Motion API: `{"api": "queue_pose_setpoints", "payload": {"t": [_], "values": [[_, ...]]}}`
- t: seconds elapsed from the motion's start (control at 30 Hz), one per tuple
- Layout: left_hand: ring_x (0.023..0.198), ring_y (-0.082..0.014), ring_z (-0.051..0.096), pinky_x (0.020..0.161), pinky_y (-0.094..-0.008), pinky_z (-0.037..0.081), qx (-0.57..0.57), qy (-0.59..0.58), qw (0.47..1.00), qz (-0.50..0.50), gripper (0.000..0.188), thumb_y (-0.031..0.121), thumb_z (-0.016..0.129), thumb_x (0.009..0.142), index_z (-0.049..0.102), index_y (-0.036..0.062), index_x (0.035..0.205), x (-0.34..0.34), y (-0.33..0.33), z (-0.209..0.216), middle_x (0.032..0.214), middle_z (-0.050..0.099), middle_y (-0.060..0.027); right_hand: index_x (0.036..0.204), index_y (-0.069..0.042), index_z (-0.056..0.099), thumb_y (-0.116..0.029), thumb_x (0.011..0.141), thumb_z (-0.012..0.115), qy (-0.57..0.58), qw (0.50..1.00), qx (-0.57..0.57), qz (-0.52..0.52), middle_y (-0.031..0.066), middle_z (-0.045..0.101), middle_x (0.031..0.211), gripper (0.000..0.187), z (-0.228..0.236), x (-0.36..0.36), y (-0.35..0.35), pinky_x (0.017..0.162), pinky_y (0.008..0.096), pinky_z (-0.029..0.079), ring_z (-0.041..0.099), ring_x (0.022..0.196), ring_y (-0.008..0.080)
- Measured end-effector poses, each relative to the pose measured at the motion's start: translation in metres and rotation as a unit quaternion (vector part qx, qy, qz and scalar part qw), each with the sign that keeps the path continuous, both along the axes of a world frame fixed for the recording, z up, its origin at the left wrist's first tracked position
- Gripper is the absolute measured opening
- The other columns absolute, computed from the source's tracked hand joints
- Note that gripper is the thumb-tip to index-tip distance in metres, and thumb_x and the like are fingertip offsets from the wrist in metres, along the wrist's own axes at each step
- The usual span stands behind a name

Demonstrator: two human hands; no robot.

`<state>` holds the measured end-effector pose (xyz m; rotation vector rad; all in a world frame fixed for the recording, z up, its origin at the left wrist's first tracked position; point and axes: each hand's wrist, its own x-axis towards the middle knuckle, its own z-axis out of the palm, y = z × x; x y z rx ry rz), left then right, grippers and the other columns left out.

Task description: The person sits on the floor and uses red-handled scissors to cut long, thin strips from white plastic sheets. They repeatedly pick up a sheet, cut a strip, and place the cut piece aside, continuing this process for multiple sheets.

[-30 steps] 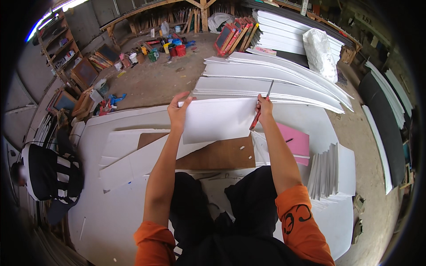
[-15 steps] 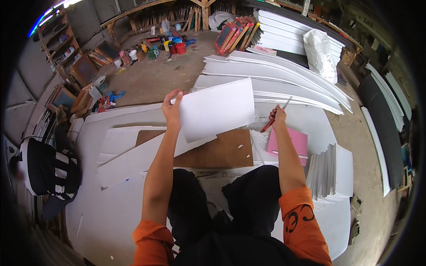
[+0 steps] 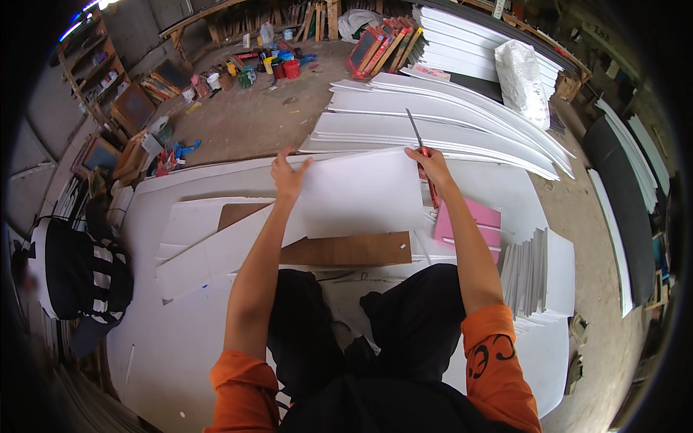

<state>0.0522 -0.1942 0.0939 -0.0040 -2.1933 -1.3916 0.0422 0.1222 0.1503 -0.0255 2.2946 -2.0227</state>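
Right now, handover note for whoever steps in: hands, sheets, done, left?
Left hand: fingers spread on the left edge of the cut white sheet, holding it up off the pile.
Right hand: at the sheet's right corner, with a red-handled knife in its grip, blade pointing away.
Around: brown board under the sheet, pink sheets at right, stack of cut white panels further right, large white boards ahead.
Done: one piece cut free.
Left: sheet not yet set down.
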Motion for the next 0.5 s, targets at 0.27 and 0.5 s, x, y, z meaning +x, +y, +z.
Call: {"api": "queue_pose_setpoints", "payload": {"t": [0.27,0.5], "values": [[0.114,-0.0331,0.034,0.096,-0.0389,0.027,-0.173,-0.134,0.924,-0.312,0.07,0.037,0.064,0.071,0.033,0.0042,0.124,0.034,0.115,0.022,0.122,0.038,-0.02,0.075,0.0,0.048,-0.02,0.069,0.063,-0.019,0.995,0.087,-0.053,0.0079,0.054,0.062,0.026,0.002,0.02,-0.051,0.037,0.0214,0.037,0.051,0.044,0.0109],[0.084,-0.0395,0.053,0.072,-0.0487,0.042,-0.295,-0.131,0.932,-0.165,0.038,0.011,0.053,0.072,0.043,0.0035,0.108,0.017,0.102,0.028,0.086,0.056,-0.0256,0.081,0.003,0.05,-0.039,0.078,0.056,-0.074,0.996,0.02,0.035,0.008,0.055,0.065,0.043,-0.022,0.005,-0.045,0.036,0.0216,0.036,0.051,0.047,0.0113]]}}
